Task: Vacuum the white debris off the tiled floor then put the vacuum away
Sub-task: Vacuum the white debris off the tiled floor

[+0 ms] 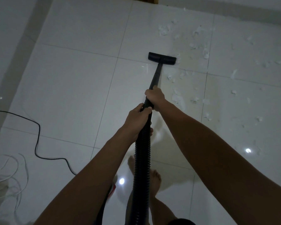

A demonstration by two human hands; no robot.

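Observation:
A black vacuum wand [156,75] runs from my hands to a flat black floor head [162,58] resting on the white tiled floor [75,82]. My right hand [155,98] grips the wand higher up; my left hand [137,119] grips just below, where the ribbed black hose [142,159] joins. White debris [201,51] lies scattered over the tiles to the right of the head, with a few bits touching the head's right end. More scraps [178,98] lie beside my right forearm.
A black power cord [37,135] snakes across the floor at the left. Thin white cables [8,169] lie looped at the lower left. A wall base [15,51] runs along the left edge. My bare feet [155,177] stand under the hose.

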